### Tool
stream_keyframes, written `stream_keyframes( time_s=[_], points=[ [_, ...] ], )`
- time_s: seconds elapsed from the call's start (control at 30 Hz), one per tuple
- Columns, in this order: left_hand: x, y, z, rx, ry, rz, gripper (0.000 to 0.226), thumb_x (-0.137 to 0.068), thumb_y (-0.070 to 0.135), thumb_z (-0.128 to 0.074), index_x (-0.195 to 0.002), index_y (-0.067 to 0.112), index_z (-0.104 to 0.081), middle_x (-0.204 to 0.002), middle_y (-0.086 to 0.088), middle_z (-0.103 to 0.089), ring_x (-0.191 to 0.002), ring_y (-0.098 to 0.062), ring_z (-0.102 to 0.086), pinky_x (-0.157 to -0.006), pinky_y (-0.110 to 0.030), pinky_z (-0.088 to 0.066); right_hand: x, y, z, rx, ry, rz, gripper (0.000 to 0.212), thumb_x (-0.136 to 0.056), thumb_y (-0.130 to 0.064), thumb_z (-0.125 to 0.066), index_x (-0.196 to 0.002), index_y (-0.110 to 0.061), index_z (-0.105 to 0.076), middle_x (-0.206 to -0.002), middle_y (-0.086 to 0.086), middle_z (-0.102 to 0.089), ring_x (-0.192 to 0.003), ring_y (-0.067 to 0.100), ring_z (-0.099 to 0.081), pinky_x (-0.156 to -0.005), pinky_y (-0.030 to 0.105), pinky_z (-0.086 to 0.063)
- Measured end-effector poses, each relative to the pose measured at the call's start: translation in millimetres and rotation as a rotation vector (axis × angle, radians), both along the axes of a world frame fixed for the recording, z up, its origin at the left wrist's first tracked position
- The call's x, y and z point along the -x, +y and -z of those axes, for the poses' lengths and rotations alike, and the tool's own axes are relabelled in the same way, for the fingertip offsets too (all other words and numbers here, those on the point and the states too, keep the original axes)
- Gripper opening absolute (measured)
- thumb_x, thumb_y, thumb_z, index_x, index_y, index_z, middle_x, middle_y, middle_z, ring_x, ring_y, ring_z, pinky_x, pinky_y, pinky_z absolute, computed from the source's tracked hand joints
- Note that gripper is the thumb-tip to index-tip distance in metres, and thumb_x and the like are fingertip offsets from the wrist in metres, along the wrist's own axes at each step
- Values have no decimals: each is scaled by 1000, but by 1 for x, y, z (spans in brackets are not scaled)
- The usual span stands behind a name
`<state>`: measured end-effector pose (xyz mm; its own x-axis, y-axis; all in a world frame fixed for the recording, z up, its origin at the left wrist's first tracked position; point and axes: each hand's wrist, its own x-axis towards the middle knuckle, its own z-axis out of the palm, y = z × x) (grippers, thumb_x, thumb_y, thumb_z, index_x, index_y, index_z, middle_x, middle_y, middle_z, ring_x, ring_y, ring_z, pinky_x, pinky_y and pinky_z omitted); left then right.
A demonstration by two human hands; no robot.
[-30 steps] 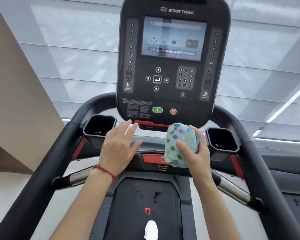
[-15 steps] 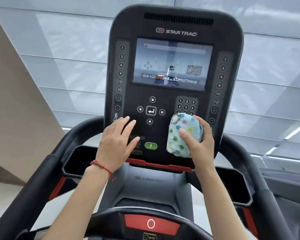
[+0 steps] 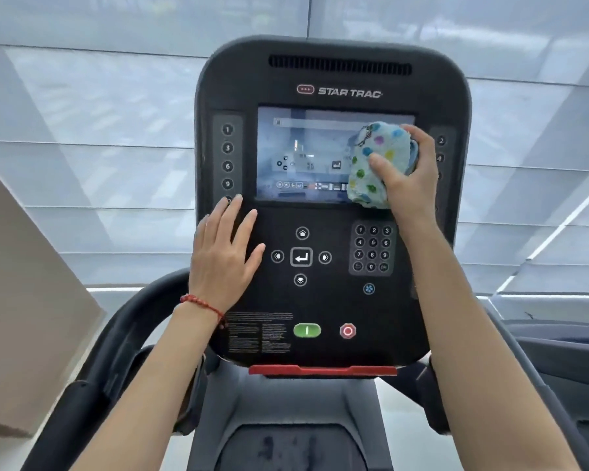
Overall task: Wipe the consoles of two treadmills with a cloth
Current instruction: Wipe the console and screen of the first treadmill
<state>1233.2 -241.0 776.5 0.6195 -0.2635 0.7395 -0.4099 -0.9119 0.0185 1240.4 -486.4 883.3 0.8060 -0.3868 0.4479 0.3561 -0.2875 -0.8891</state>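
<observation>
A black treadmill console (image 3: 334,300) marked STAR TRAC fills the middle of the view. Its screen (image 3: 303,154) sits in the upper half. My right hand (image 3: 410,175) is shut on a bunched light-blue cloth (image 3: 374,164) with coloured dots, pressed against the screen's right side. My left hand (image 3: 223,253), with a red string bracelet at the wrist, lies flat and open on the console's left part, fingertips at the left button column. A green button (image 3: 306,330) and a red button (image 3: 348,331) sit low on the panel.
A black curved handrail (image 3: 123,334) runs down the left; another rail and part of a second machine (image 3: 558,351) lie at the right. A beige wall block (image 3: 21,300) stands at left. Window blinds (image 3: 82,130) lie behind the console.
My right hand has carried the cloth up from the lower panel onto the screen's right side. My left hand has slid up the console's left part. The view has tilted upward and closer.
</observation>
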Motion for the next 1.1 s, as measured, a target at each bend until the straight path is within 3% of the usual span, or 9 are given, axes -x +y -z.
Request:
stream_keyframes(
  time_s=[0.07,0.17,0.3,0.43,0.57,0.87,1.0,1.1],
  points=[
    [-6,3,5,-7,-21,1,47,-91,31,-47,-128,3,-53,-139,-20,-43,-131,-34,-33,-105,-51,-31,-7,0,-2,104,8,41,45,-79,-16,-70,-116,-25,-46,-95,-18,-54,-84,-4,-60,-74,21,-54],
    [-12,6,14,-9,-45,6,48,-92,31,-46,-131,5,-50,-141,-19,-41,-133,-34,-31,-109,-49,-25,-8,0,-1,233,55,93,47,-82,-21,-67,-122,-26,-44,-89,-20,-55,-75,-10,-57,-64,6,-46],
    [-15,6,21,7,-66,28,49,-92,30,-46,-136,7,-45,-144,-18,-36,-135,-34,-29,-111,-51,-22,-11,14,-1,330,80,215,52,-79,-39,-68,-122,-26,-41,-103,-2,-61,-90,17,-58,-78,31,-46],
    [-20,5,27,11,-84,29,50,-93,30,-46,-138,9,-41,-146,-17,-33,-137,-33,-26,-111,-52,-21,-21,37,9,364,-7,382,53,-82,-38,-65,-124,-15,-42,-107,6,-59,-89,20,-55,-72,26,-34],
    [-22,4,32,6,-97,17,51,-94,32,-43,-139,10,-37,-147,-15,-29,-138,-32,-23,-112,-51,-19,-33,64,10,346,-77,438,53,-85,-38,-63,-124,-9,-43,-108,7,-59,-85,14,-51,-70,22,-32],
    [-23,3,34,-2,-106,-8,52,-94,34,-41,-140,10,-37,-146,-18,-34,-137,-32,-25,-112,-51,-20,-62,143,-4,526,-239,393,53,-83,-41,-64,-119,-4,-52,-91,16,-62,-69,32,-63,-51,32,-46],
    [-23,3,35,0,-115,0,51,-94,33,-42,-140,11,-37,-146,-17,-34,-137,-32,-25,-112,-51,-20,-68,133,-2,639,-297,386,51,-84,-44,-58,-115,-3,-54,-84,15,-62,-60,30,-62,-44,33,-50],
    [-23,2,35,7,-121,5,51,-93,32,-44,-139,11,-39,-146,-17,-34,-137,-32,-27,-112,-50,-20,-67,109,-2,644,-288,370,53,-85,-46,-54,-116,-3,-52,-85,14,-62,-63,26,-62,-46,33,-50]
  ],
)
